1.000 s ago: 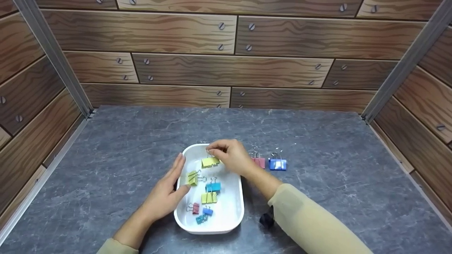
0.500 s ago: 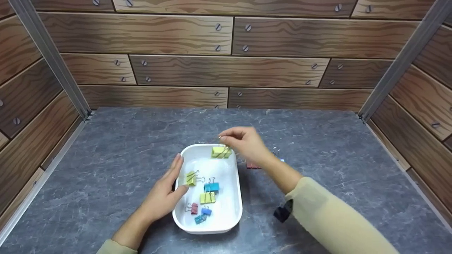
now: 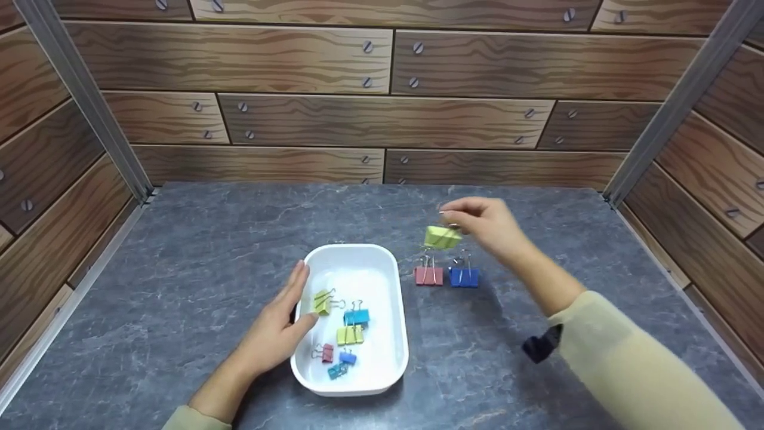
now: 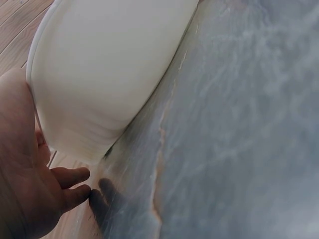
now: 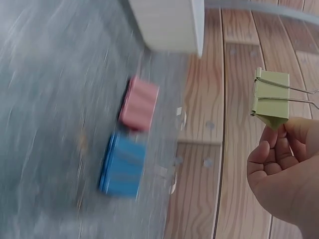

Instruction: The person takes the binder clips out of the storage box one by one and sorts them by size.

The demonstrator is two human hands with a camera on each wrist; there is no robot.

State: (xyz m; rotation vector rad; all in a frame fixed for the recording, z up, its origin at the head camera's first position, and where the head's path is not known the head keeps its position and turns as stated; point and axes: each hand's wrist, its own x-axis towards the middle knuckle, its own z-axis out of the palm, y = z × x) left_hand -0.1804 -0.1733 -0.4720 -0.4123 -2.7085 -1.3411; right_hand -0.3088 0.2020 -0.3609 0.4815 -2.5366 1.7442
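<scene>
My right hand (image 3: 483, 224) pinches the wire handles of a yellow-green binder clip (image 3: 442, 237) (image 5: 270, 98) and holds it in the air, just above and behind a red clip (image 3: 428, 275) (image 5: 139, 103) and a blue clip (image 3: 464, 276) (image 5: 122, 164) standing side by side on the grey table. A white oval tray (image 3: 394, 272) (image 4: 109, 64) sits left of them and holds several coloured clips. My left hand (image 3: 280, 325) (image 4: 30, 184) rests with straight fingers against the tray's left wall.
The grey marble-look tabletop (image 3: 537, 239) is boxed in by wood-panel walls (image 3: 382, 89) at the back and both sides, with metal corner posts (image 3: 89, 101). A dark strap (image 3: 540, 346) shows at my right sleeve.
My right hand lifted the yellow-green clip out of the tray's far end and carried it rightward, over the red and blue clips. The left hand stayed on the tray.
</scene>
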